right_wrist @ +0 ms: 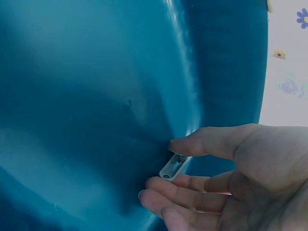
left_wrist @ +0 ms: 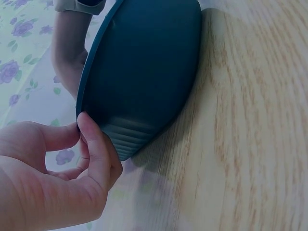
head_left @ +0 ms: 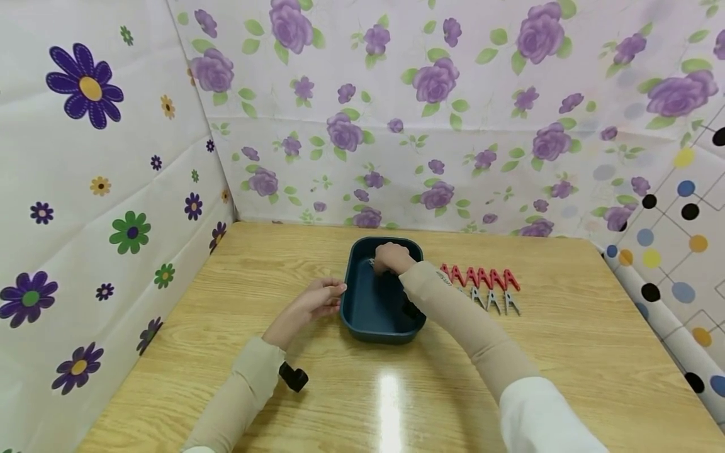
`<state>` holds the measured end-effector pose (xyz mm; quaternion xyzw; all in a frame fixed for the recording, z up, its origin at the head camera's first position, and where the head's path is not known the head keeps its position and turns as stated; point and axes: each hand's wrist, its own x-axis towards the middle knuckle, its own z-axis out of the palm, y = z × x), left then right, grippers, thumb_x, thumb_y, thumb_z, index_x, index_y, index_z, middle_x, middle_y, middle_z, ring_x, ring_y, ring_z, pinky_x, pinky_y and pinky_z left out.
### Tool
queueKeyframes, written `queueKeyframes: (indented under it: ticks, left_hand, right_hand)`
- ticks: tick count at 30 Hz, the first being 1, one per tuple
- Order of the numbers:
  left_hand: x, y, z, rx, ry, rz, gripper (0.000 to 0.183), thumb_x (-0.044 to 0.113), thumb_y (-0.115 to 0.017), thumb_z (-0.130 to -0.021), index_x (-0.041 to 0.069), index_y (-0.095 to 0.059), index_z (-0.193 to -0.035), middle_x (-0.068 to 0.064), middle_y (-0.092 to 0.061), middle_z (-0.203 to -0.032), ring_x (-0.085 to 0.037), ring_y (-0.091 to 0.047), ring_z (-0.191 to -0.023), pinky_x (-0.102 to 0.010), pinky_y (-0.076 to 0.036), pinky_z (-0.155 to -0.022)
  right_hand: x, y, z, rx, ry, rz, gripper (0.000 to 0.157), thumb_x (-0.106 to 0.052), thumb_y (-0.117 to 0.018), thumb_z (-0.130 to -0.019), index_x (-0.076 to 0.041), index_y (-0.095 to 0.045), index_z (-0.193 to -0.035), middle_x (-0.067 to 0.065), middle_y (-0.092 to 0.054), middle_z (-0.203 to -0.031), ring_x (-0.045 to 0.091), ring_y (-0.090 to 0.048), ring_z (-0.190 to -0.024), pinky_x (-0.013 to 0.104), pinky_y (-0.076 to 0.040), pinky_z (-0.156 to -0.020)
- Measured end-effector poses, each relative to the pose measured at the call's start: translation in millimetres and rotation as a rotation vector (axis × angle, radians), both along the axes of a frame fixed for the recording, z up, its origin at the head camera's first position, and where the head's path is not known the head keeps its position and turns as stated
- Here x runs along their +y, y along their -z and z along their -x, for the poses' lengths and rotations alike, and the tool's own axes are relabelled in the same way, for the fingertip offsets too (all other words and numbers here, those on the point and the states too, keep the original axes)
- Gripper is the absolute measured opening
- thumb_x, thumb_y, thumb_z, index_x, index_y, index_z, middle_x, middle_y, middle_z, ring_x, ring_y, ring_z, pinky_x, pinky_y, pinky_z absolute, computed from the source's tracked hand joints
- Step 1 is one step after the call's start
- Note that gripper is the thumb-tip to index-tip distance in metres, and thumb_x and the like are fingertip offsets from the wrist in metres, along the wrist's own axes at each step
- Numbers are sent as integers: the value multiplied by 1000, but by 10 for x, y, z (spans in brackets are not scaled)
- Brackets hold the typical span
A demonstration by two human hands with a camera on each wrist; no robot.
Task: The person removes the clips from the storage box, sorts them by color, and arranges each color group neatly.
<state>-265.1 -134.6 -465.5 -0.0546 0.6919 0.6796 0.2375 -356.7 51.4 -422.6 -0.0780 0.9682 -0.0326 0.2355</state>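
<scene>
A dark blue rectangular bin (head_left: 362, 311) stands on the wooden table. At its left side my left hand (head_left: 317, 299) pinches the rim between thumb and fingers, which the left wrist view shows close up. My right hand (head_left: 393, 258) reaches down inside the far end of the bin. In the right wrist view, a small grey clothespin (right_wrist: 173, 168) lies between the thumb and fingers of that hand, low against the bin's wall. Part of the clothespin is covered by the thumb.
To the right of the bin, several red clothespins (head_left: 496, 277) form a row. Grey clothespins (head_left: 508, 296) line up in front of them, partly hidden by the right forearm. Flowered cloth (head_left: 345, 132) hangs behind the table and at its left.
</scene>
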Motion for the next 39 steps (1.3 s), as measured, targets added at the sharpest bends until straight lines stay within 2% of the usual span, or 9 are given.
queueKeyframes:
  ticks: [5,12,17,22,25,29,34,39]
  left_hand:
    - [-11,-4,-7,-3,4,-6,6,12,-54,-99,7,-53,-101,3,-56,-70,-7,-54,-60,-17,-48,-55]
    - [-4,11,8,-5,1,-17,9,12,-55,-99,5,-53,-103,2,-57,-70,-7,-54,-60,-17,-47,-54]
    - [-22,21,10,3,3,-15,10,12,-54,-99,4,-52,-105,2,-56,-70,-6,-54,-60,-17,-47,-55]
    - [-45,18,1,3,-1,-2,11,13,-54,-99,4,-52,-106,2,-56,-70,-7,-53,-61,-18,-48,-56]
    - [-45,7,-1,0,-5,-1,10,13,-55,-99,5,-53,-104,2,-56,-70,-7,-53,-61,-18,-48,-56]
    - [-35,-13,1,-7,-7,0,11,13,-55,-99,5,-52,-105,2,-56,-71,-7,-53,-61,-18,-48,-55]
    - [-15,-26,1,-10,-6,0,12,13,-55,-99,4,-52,-107,2,-57,-71,-7,-54,-61,-18,-47,-55]
    - [12,-36,4,-20,-7,-1,12,13,-54,-99,5,-52,-108,2,-57,-70,-7,-54,-60,-18,-48,-55]
  right_hand:
    - [41,-31,18,-2,14,5,13,-18,-56,-94,-9,-61,-101,7,-52,-73,17,-46,-55,33,-38,-65]
    - [99,-109,59,-4,25,-31,11,-20,-55,-94,-11,-61,-98,3,-48,-63,15,-42,-50,32,-37,-58]
    - [125,-116,78,10,27,-30,3,-13,-57,-91,-12,-59,-88,3,-51,-70,15,-44,-53,31,-36,-55]
    - [163,-132,83,48,35,8,15,-8,-57,-87,-13,-50,-75,6,-49,-81,18,-39,-62,32,-32,-59]
    - [205,-167,79,68,28,26,23,-8,-52,-88,-14,-43,-68,5,-43,-73,18,-36,-60,32,-30,-56]
    - [288,-194,61,116,14,62,27,-6,-48,-88,-14,-40,-64,1,-35,-62,15,-29,-53,29,-27,-51]
    - [415,-214,21,177,17,143,28,-1,-49,-84,-15,-36,-64,-1,-26,-61,13,-21,-55,28,-22,-50]
    - [517,-264,-15,226,14,191,29,-5,-56,-80,-15,-37,-61,-2,-31,-57,14,-26,-52,28,-22,-47]
